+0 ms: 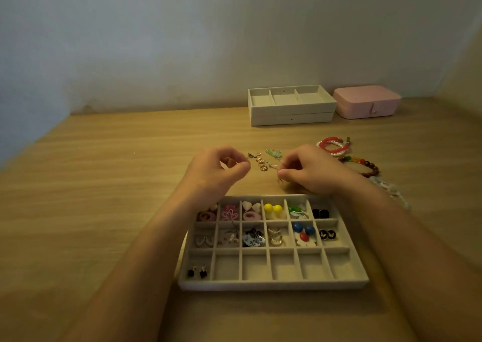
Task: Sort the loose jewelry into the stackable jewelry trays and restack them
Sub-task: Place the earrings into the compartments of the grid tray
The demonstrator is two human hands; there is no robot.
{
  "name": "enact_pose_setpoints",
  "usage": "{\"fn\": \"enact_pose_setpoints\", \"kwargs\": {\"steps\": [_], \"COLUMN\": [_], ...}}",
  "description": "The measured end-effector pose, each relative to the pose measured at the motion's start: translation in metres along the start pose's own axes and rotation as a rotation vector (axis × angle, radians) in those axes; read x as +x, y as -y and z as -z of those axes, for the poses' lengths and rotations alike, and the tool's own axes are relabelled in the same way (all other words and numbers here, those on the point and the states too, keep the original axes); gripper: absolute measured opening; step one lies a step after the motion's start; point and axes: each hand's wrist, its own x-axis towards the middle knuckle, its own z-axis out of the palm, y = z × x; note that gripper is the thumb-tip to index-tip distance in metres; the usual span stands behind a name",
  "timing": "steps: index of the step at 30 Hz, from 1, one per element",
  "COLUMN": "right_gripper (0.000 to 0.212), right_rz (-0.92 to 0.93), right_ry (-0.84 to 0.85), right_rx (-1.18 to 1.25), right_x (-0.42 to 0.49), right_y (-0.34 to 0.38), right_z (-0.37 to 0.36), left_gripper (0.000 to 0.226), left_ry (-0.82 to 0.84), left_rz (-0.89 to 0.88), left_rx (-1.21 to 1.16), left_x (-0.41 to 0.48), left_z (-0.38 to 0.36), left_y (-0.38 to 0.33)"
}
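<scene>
Head view: earring pile (260, 160) lies between both hands, just beyond the tray (273, 284). Right hand (310, 172) pinches one hook (280, 181) (it dangles trayward). Left hand (216, 170) curls thumb to forefinger; what it holds, I cannot tell.

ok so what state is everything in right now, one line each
sorting tray: two far rows filled, near row mostly empty
stacked trays: top one empty
pink box: closed
bracelets: loose on table
right hand: pinching earring
left hand: fingers curled, contents unclear
</scene>
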Motion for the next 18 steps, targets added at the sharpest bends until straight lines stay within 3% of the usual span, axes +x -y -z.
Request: {"fn": "enact_pose_setpoints", "kwargs": {"steps": [6, 9, 12, 18], "right_gripper": [0.007, 0.013, 0.024, 0.024], "right_rz": [0.096, 0.105, 0.091, 0.055], "right_ry": [-0.018, -0.019, 0.003, 0.156], "right_rx": [0.353, 0.553, 0.764, 1.047], "right_x": [-0.014, -0.021, -0.025, -0.031], "right_y": [0.021, 0.026, 0.029, 0.030], "right_z": [0.007, 0.002, -0.001, -0.003], "left_gripper": [0.035, 0.042, 0.033, 0.017], "left_ry": [0.146, 0.132, 0.069, 0.057], "left_rz": [-0.090, -0.088, -0.098, -0.127], "left_rx": [-0.131, -0.262, -0.375, -0.518], "left_x": [-0.009, -0.016, -0.018, -0.027], "left_z": [-0.007, -0.011, -0.013, -0.013], "left_y": [-0.010, -0.014, -0.015, -0.015]}}
